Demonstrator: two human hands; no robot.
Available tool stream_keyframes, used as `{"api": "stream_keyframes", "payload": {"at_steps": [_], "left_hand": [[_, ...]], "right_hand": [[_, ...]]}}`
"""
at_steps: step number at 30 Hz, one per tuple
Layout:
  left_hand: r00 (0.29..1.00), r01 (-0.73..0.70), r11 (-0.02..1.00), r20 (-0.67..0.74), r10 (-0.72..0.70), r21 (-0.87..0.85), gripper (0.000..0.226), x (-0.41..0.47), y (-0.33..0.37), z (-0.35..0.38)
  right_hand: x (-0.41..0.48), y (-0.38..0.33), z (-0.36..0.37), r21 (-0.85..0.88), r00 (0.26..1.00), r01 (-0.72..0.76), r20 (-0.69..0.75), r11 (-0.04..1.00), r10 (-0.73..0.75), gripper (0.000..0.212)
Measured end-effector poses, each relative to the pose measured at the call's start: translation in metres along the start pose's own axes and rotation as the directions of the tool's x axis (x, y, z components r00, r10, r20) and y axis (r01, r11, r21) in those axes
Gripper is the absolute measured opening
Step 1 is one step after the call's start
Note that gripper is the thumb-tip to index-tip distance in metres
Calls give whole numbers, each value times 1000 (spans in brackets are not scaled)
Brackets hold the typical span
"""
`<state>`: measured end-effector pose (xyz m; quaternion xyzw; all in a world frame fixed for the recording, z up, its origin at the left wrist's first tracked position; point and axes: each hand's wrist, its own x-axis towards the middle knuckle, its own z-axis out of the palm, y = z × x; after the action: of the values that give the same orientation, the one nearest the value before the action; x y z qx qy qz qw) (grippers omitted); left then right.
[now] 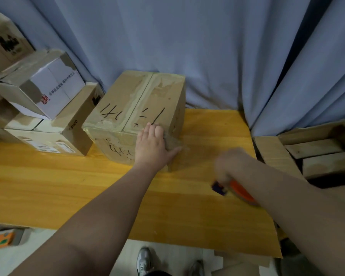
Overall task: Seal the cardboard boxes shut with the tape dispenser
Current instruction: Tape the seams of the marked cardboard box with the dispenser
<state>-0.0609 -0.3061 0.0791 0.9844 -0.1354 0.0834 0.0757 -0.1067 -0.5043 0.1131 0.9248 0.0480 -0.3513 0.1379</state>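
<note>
A brown cardboard box [135,108] with black handwriting stands on the yellow wooden table [68,186], its top flaps closed along a taped centre seam. My left hand [153,146] lies on the box's near right corner, fingers over the top edge and thumb spread down the side. My right hand [230,164] is blurred, just right of the box and above the table. It holds an orange and blue tape dispenser [235,191] that sticks out below my wrist.
Several cardboard boxes [46,120] are stacked at the table's left end, a white one [54,86] on top. Wooden slats and crates [317,152] stand to the right. A blue curtain [207,46] hangs behind. My shoes [145,259] show below the table edge.
</note>
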Motion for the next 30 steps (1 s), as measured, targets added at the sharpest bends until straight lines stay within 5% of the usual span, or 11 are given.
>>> {"api": "stream_keyframes", "payload": {"at_steps": [3,5,7,9,13,15,20,22,24,27,30], "left_hand": [[1000,-23,1000,2,23,15,85,-1,-4,2],[1000,-22,1000,0,22,20,86,-2,-1,3],[1000,-11,1000,2,11,14,86,-3,3,1],[1000,1,1000,13,-1,-5,86,-2,5,-2],[998,23,999,52,-22,-28,89,-1,7,-8],[998,31,999,61,-29,-30,87,-1,7,-10],[996,27,999,83,-23,-41,85,0,7,-12],[996,17,999,84,-14,-36,84,1,6,-11],[997,15,999,79,-12,-40,83,2,6,-11],[997,3,999,75,0,-38,79,3,7,-10],[997,-6,999,72,9,-37,74,3,9,-10]], "right_hand": [[1,29,44,305,998,-51,-27,951,63,36],[0,43,57,739,985,31,-138,673,105,52],[5,37,62,963,977,64,-114,263,182,60],[10,17,71,1000,975,8,-14,26,222,56],[28,-24,106,981,978,-89,120,-175,170,49],[35,-45,123,987,975,-114,133,-115,179,45],[50,-65,142,939,970,-78,-7,336,245,48],[50,-64,127,941,920,22,-151,337,363,71],[39,-62,96,908,743,378,-415,183,526,73],[28,-67,52,569,429,560,-821,602,377,72],[42,-74,39,359,387,328,-895,874,223,69]]}}
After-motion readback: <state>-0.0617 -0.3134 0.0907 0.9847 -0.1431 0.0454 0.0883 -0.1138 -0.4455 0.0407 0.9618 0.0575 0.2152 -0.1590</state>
